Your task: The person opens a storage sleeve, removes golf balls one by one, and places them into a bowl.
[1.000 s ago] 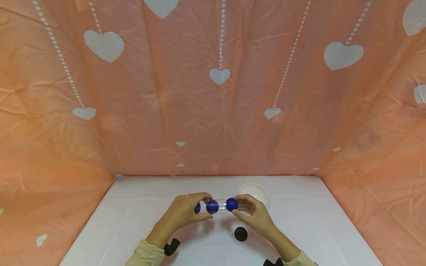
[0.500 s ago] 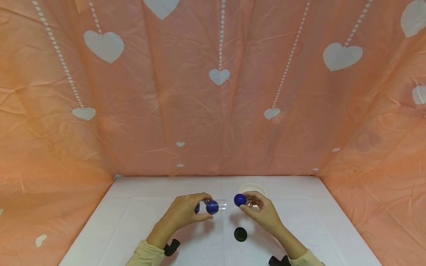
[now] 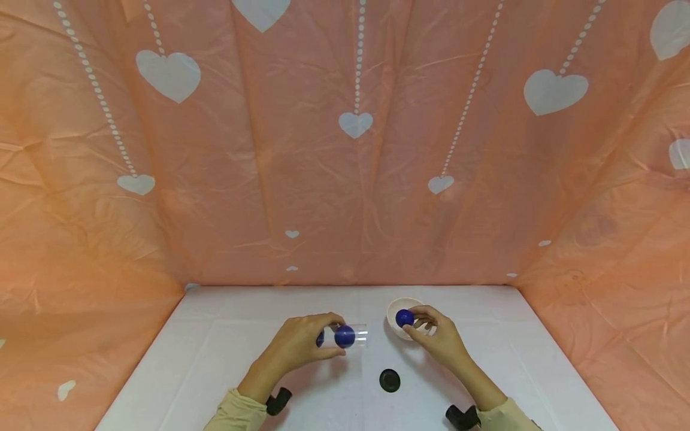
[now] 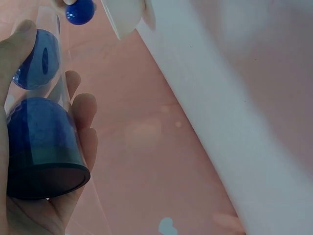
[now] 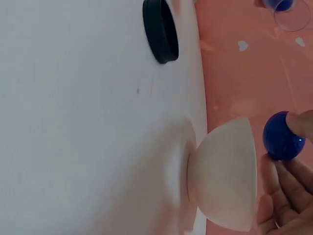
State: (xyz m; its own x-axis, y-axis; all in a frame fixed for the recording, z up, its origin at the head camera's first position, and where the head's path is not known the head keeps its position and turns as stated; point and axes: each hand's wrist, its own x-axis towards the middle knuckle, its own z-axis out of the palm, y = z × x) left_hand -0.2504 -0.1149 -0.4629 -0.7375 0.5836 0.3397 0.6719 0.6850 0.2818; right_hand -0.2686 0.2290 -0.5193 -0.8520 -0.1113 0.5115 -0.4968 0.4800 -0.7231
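My left hand grips a clear tube lying sideways, its open end toward the right. Two blue balls show inside: one ball midway and another ball at the dark-capped bottom. My right hand pinches a third blue ball between thumb and fingers. That ball is over the white bowl; in the right wrist view it sits just above the rim.
A round black lid lies on the white table in front of the bowl, between the two forearms. Orange sheeting printed with hearts encloses the back and sides of the table.
My right hand has drawn the blue ball away from the tube's open end and carried it right, over the bowl. The left hand and tube have stayed nearly still.
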